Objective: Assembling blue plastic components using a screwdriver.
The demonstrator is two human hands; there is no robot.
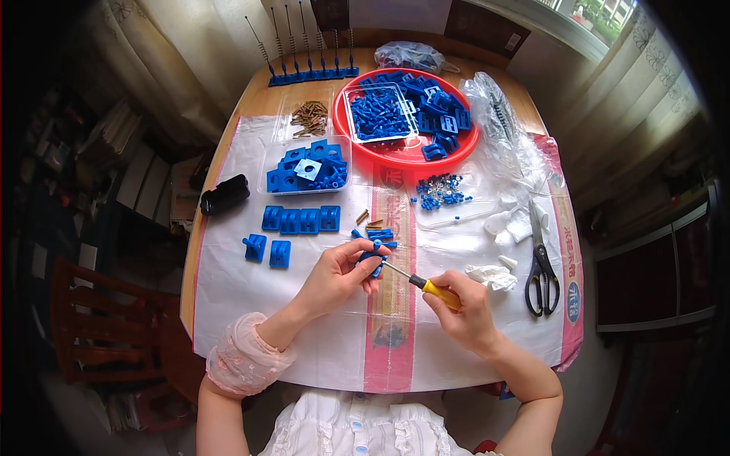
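Observation:
My left hand (334,275) pinches a small blue plastic part (372,264) over the near middle of the table. In my right hand (465,310) is a screwdriver (435,290) with a yellow and black handle. Its metal shaft points left, and the tip meets the blue part or lies right beside it; my fingers partly hide that spot. Just beyond lie several blue pins (382,234) and a few brass-coloured pieces (363,216). To the left, blue blocks (300,220) stand in a row, with two more blocks (279,254) nearer me.
A red basin (346,158) holds blue parts and a clear tray of pins. Left of it are a clear box (268,188) of blue pieces and brass-coloured pieces (309,118). Small beads (441,191), plastic bags (502,125), crumpled tissue (492,278) and black scissors (541,277) lie right.

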